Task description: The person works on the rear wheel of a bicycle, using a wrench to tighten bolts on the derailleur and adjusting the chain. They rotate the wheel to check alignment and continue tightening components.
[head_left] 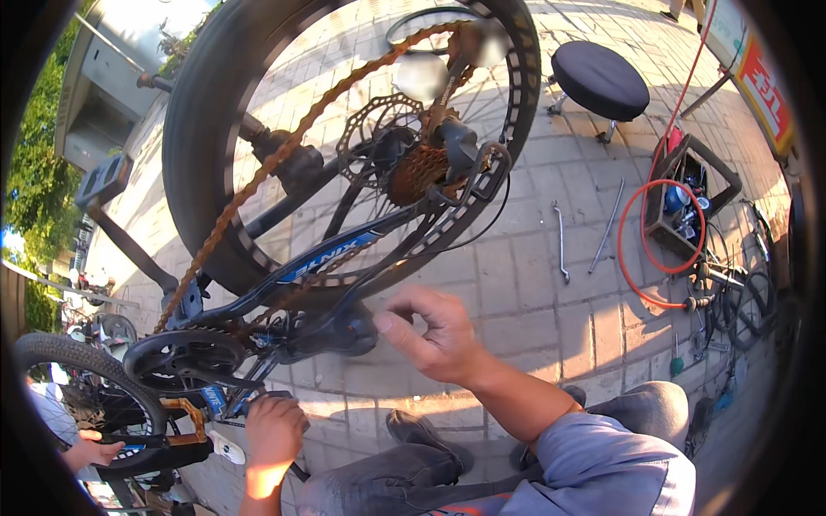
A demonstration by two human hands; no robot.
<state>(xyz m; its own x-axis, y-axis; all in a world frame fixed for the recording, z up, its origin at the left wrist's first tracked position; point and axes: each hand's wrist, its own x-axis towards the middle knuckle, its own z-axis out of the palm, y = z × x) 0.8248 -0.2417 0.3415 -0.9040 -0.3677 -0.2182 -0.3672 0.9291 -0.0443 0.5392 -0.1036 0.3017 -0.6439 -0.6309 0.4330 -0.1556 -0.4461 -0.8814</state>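
A fat-tyred bicycle stands upside down before me, its rear wheel (185, 155) uppermost. A rusty brown chain (241, 196) runs from the chainring (182, 359) past the wheel toward the derailleur. Beside the hub sit a brake disc (354, 142) and a rusty sprocket cassette (419, 174). My left hand (277, 430) is closed around a black pedal (268, 399), most of it hidden under the fingers. My right hand (434, 334) hovers by a black saddle-like part (340, 331), fingers loosely curled, thumb apart from the index finger, nothing visible between them.
A round black stool (601, 80) stands at the far right. Two long metal tools, one a wrench (561, 242), lie on the paving. Beyond them are a toolbox (667, 225) and an orange hose (621, 249). Another person's hand (93, 451) is at a second bicycle, lower left.
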